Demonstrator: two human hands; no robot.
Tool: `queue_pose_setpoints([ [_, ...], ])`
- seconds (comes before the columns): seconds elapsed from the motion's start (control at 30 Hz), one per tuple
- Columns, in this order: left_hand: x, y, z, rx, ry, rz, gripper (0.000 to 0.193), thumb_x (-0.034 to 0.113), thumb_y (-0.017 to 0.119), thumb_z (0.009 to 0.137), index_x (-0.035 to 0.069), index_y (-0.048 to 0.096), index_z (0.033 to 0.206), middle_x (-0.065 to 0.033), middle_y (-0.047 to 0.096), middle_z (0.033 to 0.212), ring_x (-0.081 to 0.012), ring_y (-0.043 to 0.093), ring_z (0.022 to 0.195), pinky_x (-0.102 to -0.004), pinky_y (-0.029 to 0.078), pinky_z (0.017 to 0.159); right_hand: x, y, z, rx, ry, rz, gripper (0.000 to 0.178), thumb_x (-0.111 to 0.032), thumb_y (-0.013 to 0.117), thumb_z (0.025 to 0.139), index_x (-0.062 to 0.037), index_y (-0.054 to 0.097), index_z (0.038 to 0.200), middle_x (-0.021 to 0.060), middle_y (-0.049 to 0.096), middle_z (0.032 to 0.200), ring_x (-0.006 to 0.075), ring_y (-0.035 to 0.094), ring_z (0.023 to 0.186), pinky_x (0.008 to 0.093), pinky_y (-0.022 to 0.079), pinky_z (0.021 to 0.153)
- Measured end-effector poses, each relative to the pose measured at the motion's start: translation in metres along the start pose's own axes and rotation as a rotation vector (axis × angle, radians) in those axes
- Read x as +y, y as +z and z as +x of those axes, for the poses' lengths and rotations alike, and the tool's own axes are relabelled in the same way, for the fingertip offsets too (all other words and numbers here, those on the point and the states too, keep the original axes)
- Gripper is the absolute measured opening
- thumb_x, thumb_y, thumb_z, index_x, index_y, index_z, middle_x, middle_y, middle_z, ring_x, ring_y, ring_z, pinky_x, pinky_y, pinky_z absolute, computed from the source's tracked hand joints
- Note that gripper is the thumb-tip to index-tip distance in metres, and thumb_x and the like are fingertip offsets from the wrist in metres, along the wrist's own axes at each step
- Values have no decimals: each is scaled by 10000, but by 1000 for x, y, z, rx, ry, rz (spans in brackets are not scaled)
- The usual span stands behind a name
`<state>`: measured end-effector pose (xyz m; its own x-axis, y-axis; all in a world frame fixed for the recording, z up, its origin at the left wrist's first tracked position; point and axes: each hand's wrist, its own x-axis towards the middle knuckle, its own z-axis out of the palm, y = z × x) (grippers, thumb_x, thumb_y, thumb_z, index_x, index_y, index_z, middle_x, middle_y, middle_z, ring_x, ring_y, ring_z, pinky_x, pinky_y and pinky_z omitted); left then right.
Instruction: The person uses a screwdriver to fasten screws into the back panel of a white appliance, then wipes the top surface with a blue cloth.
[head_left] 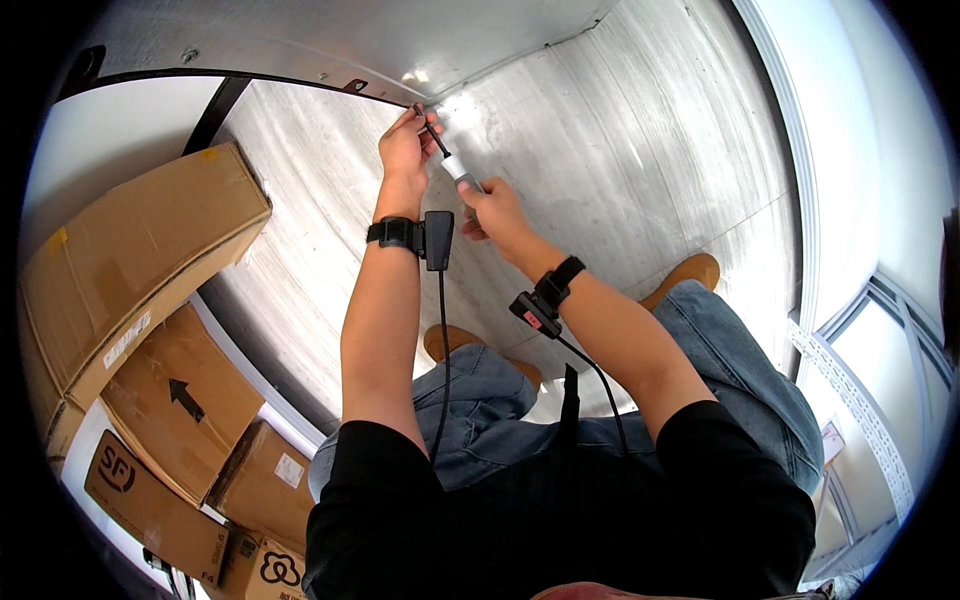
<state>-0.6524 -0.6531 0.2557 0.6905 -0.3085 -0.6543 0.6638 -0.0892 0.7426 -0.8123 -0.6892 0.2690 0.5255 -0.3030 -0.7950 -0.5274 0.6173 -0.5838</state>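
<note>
My right hand (498, 212) is closed round the grey and white handle of a screwdriver (455, 167). The dark shaft slants up and left to the lower corner of a grey metal panel (330, 40). At the shaft's tip, right by that corner, the fingers of my left hand (403, 152) are curled in a pinch. What lies between those fingertips is too small to make out. Each wrist carries a black strap with a small cabled box.
Several cardboard boxes (150, 225) are stacked on the left. Pale wood-look floor (640, 150) spreads under my knees and brown shoes (690, 275). A white wall or frame (840, 130) stands on the right, with a perforated white metal strip (855, 400) lower down.
</note>
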Motion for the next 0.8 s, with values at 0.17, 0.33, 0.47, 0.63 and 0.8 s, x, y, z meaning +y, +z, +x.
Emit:
queue_pose_setpoints([
  [0.17, 0, 2, 1, 15, -17, -4, 253, 85, 503, 893, 78, 594, 1129, -18, 649, 914, -105, 594, 719, -227, 427, 606, 11, 2, 11, 97, -71, -65, 453, -392, 608, 864, 15, 499, 1031, 80, 558, 790, 168, 578, 646, 307, 447, 521],
  [0.33, 2, 1, -1, 6, -28, -7, 255, 106, 491, 905, 76, 587, 1139, -20, 647, 927, -109, 589, 741, -240, 439, 635, -1, -6, 6, -62, 49, 78, 481, -408, 603, 867, 11, 490, 1075, 81, 549, 848, 155, 550, 664, 306, 443, 553],
  [0.47, -2, -3, 9, -41, -76, -100, 218, 144, 467, 930, 69, 585, 1098, -37, 641, 918, -129, 586, 756, -261, 455, 655, 1, -1, 6, -43, 39, 69, 453, -395, 589, 877, 3, 497, 1074, 80, 560, 852, 158, 555, 676, 309, 444, 590],
  [0.63, -1, 2, 19, -56, -140, -237, 192, 161, 447, 943, 47, 582, 1017, -57, 633, 894, -162, 582, 753, -283, 470, 657, 2, 1, 4, -13, 17, 60, 358, -394, 472, 940, -47, 559, 951, 54, 593, 762, 156, 555, 641, 300, 437, 583],
  [0.8, -2, 1, 31, -60, -164, -274, 199, 147, 438, 942, 19, 579, 1000, -75, 622, 881, -173, 575, 748, -303, 484, 657, -7, -11, 2, -103, 92, 114, 358, -395, 391, 972, -86, 548, 884, 36, 591, 743, 125, 528, 599, 279, 425, 557],
])
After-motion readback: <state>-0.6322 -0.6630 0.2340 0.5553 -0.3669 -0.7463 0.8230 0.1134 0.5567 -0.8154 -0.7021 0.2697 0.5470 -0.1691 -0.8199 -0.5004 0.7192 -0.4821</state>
